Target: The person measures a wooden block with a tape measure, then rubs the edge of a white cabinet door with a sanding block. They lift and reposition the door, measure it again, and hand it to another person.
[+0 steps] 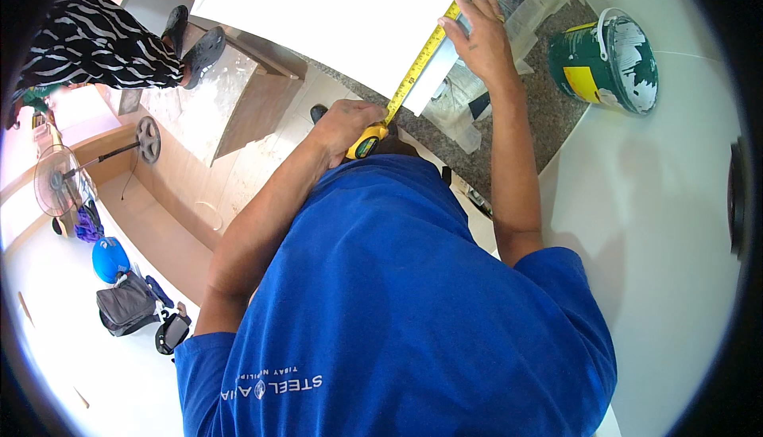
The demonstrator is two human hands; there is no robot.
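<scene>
A yellow tape measure (pixel 367 143) lies close against my body at the near corner of a large white board (pixel 318 15). My left hand (pixel 348 125) is closed at its case, fingers bent beside the blade's start. The yellow blade (pixel 421 59) runs out along the board's right edge, up past the top of the view. Beside the blade lies a pale, straight strip (pixel 437 77). My right hand (pixel 482 38) rests farther along, fingers stretched out and apart over the blade and strip. What lies beneath its fingertips is hidden.
A paint-smeared green bucket (pixel 604 63) stands right of the speckled grey countertop (pixel 548 103). Crumpled plastic sheeting (pixel 457 107) lies under the strip. Another person's patterned trouser leg (pixel 103 39) shows upper left, near a wooden box (pixel 246 111). A fan (pixel 60 178) and bag (pixel 127 306) are at left.
</scene>
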